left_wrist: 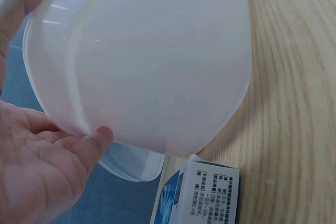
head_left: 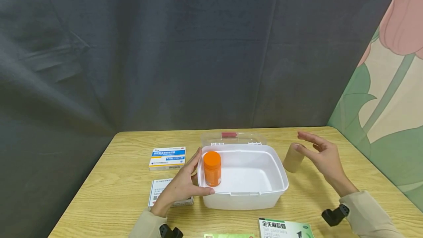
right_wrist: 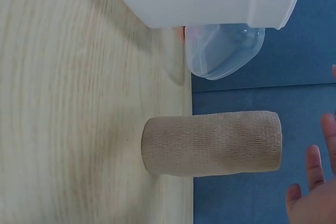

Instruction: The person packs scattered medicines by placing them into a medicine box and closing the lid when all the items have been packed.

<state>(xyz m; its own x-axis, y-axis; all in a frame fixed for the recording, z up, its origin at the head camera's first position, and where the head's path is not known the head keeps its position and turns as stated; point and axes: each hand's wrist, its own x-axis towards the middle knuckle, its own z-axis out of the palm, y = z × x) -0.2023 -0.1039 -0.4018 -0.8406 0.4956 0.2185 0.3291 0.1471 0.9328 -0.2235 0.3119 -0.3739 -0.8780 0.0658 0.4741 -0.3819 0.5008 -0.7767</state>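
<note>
A white plastic box (head_left: 238,202) stands in the middle of the table with its clear lid (head_left: 246,138) folded back behind it. Inside, at the left end, an orange bottle (head_left: 212,170) stands upright. My left hand (head_left: 180,187) holds the box's left end, thumb at the front rim and fingers along the side; the left wrist view shows the fingertips on the outer wall (left_wrist: 157,72). To the right of the box, a beige elastic bandage roll (right_wrist: 210,144) stands on end. Beside its top, my right hand (head_left: 325,159) has its fingers spread, nothing in its grasp.
Two medicine boxes lie left of the white box: a blue-and-white one (head_left: 167,158) and a paler one (head_left: 158,190) partly behind my left hand. Near the front are a green-and-white capsule box (head_left: 284,229) and a green box (head_left: 228,235) cut by the frame. A dark curtain (head_left: 198,54) hangs behind.
</note>
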